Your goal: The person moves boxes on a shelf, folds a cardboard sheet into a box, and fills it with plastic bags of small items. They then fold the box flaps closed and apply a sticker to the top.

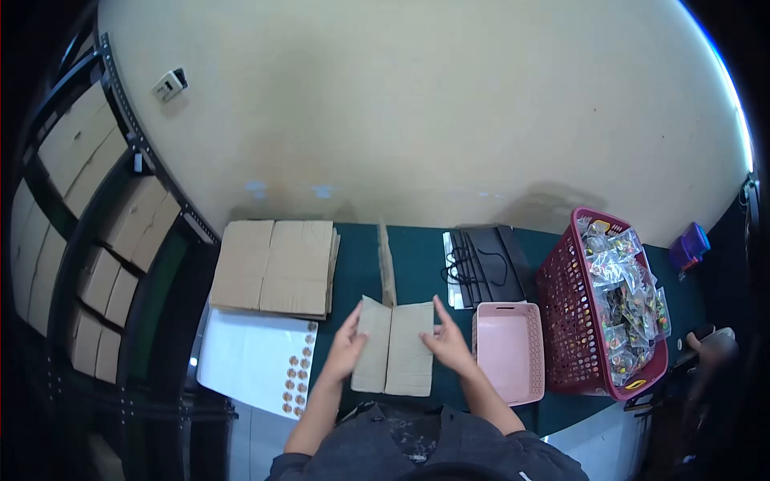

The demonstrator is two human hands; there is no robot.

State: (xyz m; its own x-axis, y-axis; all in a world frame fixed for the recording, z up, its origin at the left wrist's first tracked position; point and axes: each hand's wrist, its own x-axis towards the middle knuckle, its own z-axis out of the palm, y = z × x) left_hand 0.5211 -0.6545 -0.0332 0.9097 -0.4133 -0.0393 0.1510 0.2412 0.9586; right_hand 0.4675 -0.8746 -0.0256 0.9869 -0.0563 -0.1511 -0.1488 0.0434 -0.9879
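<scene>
A brown cardboard box (410, 353), partly unfolded, is held in front of my body with a seam down its middle. One narrow flap of it stands up at the far side. My left hand (346, 351) grips its left edge, thumb on the near face. On the opposite edge, my right hand (449, 343) holds on with the thumb pressed to the cardboard and the index finger stretched along the side. The fingers behind the cardboard are hidden.
Flattened cardboard boxes (273, 264) lie stacked at left, above a white sheet (241, 361) with round stickers. To the right are black bags (501, 256) with cords, a pink basket (510, 353) and a maroon basket (565, 313) full of plastic packets (622, 280). Boxed shelves (120, 216) stand far left.
</scene>
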